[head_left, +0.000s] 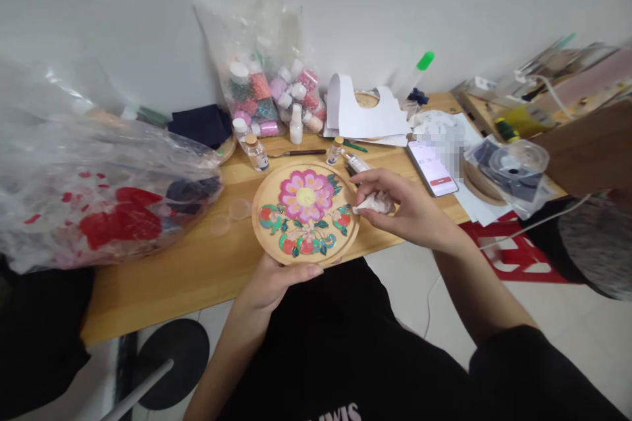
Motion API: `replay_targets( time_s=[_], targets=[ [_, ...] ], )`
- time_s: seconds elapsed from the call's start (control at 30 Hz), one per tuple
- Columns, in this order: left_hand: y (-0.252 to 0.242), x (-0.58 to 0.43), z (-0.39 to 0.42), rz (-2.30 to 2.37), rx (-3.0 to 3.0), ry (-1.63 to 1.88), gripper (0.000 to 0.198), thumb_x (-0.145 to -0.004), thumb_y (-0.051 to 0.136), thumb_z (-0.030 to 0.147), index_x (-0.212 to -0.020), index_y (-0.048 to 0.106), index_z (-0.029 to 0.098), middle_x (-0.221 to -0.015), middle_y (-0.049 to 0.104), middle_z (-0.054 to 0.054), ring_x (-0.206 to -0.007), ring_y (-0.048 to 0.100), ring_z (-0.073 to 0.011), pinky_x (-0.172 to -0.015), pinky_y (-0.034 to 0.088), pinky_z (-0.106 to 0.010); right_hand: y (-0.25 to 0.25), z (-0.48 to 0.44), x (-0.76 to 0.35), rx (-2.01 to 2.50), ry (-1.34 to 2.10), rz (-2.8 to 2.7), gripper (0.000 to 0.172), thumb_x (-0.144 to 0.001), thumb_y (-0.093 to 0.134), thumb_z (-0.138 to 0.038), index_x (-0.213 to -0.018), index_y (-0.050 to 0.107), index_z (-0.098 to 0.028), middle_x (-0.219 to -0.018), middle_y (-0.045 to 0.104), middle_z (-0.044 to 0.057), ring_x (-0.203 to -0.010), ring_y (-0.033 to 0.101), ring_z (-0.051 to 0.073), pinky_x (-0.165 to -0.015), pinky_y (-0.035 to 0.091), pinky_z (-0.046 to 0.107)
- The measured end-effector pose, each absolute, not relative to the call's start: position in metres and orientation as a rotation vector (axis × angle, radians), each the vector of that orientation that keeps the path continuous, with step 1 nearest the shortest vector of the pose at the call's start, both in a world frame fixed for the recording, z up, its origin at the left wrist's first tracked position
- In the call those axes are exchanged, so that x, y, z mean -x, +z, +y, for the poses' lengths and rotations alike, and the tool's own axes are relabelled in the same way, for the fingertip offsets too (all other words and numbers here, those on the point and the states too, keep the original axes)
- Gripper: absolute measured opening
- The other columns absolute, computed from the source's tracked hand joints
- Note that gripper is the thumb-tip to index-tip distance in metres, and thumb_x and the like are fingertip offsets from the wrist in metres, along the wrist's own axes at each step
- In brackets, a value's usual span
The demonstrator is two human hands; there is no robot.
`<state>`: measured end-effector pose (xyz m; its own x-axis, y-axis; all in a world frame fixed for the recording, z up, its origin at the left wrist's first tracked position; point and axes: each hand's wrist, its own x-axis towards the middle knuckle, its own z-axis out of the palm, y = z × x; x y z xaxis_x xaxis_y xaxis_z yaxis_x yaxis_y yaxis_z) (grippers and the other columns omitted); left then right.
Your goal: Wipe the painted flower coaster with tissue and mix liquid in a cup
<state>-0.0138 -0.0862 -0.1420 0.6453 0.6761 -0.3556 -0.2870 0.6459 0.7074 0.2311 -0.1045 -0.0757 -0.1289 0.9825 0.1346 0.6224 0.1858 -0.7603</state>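
A round wooden plate [264,196], decorated with a pink flower, leaves and red-and-green shapes, is tilted up over the table's front edge. Its lower rim lies in the grip of my left hand [274,279], the thumb along the front and the other fingers hidden behind. Beside the plate's right rim, my right hand [402,204] pinches a crumpled white tissue [375,202] between thumb and fingers. Behind that hand lies a small tube [356,162] on the table. Two corked glass bottles, one on the left [256,154] and a smaller one [334,150], stand beyond the plate.
Clear bags of colourful jars [269,89] lean on the wall. A large plastic bag [123,197] covers the table's left side. At the right are a phone [432,168] and a ribbon spool [518,161]. A dark-handled tool [306,152] and white paper [365,122] lie at the back.
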Motion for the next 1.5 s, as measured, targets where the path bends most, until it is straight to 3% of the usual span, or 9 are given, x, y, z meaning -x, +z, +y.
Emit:
replay_targets(
  time_s=[0.37,0.67,0.93,1.33,1.5],
  targets=[
    [-0.140,0.013,-0.084,0.624,-0.661,0.576,0.054,-0.061,0.089,0.014,-0.112,0.072,0.018,-0.110,0.078,-0.009,-0.098,0.075,-0.0312,-0.074,0.064,-0.031,-0.073,-0.107,-0.229,1.506,0.736,-1.873,0.041,-0.082,0.066,-0.015,-0.121,0.057,-0.023,-0.092,0.073,0.000,-0.087,0.069,0.017,-0.078,0.053,0.030],
    [-0.139,0.013,-0.085,0.667,-0.655,0.576,0.059,-0.059,0.089,0.013,-0.115,0.070,0.018,-0.119,0.075,-0.011,-0.104,0.073,-0.0340,-0.081,0.064,-0.037,-0.071,-0.108,-0.228,1.533,0.775,-1.872,0.042,-0.082,0.064,-0.014,-0.121,0.057,-0.024,-0.093,0.073,0.001,-0.088,0.070,0.018,-0.080,0.054,0.032],
    [-0.141,0.013,-0.086,0.658,-0.671,0.581,0.056,-0.060,0.088,0.013,-0.113,0.072,0.017,-0.114,0.077,-0.011,-0.107,0.072,-0.0351,-0.094,0.060,-0.048,-0.073,-0.109,-0.225,1.559,0.709,-1.900,0.042,-0.083,0.063,-0.014,-0.122,0.056,-0.025,-0.093,0.073,0.001,-0.088,0.070,0.019,-0.080,0.054,0.033],
    [-0.145,0.014,-0.087,0.690,-0.706,0.595,0.056,-0.059,0.089,0.012,-0.112,0.073,0.018,-0.118,0.076,-0.010,-0.117,0.068,-0.0346,-0.103,0.055,-0.046,-0.073,-0.109,-0.218,1.666,0.514,-1.949,0.044,-0.079,0.060,-0.011,-0.121,0.055,-0.024,-0.094,0.074,0.001,-0.086,0.071,0.020,-0.074,0.054,0.030],
    [-0.145,0.015,-0.086,0.656,-0.729,0.571,0.052,-0.059,0.089,0.014,-0.109,0.074,0.019,-0.104,0.080,-0.008,-0.104,0.073,-0.0326,-0.095,0.059,-0.043,-0.073,-0.106,-0.218,1.706,0.484,-1.941,0.044,-0.080,0.058,-0.012,-0.122,0.054,-0.024,-0.094,0.075,0.003,-0.087,0.071,0.022,-0.077,0.054,0.033]
  ],
)
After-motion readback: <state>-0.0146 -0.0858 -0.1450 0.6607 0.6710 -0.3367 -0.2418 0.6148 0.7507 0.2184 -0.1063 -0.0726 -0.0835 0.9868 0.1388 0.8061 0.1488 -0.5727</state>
